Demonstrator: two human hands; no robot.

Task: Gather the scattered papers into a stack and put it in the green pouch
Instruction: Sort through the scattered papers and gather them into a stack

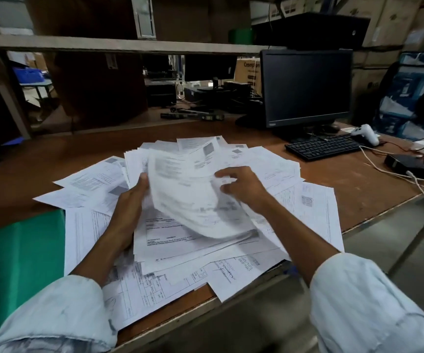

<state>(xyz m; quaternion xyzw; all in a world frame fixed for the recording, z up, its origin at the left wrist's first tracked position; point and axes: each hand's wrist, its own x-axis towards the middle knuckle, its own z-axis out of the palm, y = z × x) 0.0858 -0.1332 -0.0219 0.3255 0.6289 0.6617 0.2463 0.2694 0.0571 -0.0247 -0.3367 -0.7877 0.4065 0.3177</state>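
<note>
Many printed white papers (315,207) lie fanned out over the brown table (353,189), some overhanging its front edge. My left hand (129,207) grips the left edge of a raised bundle of sheets (188,200), thumb on top. My right hand (241,184) pinches the curling top sheets of that same bundle on its right side. The bundle is blurred. The green pouch (19,253) lies flat at the table's left, its right edge tucked under the papers.
A dark monitor (305,87) stands at the back right, with a black keyboard (323,147), a white game controller (366,133), a black box (407,163) and white cables (394,174) beside it. A shelf (119,44) runs overhead at the back.
</note>
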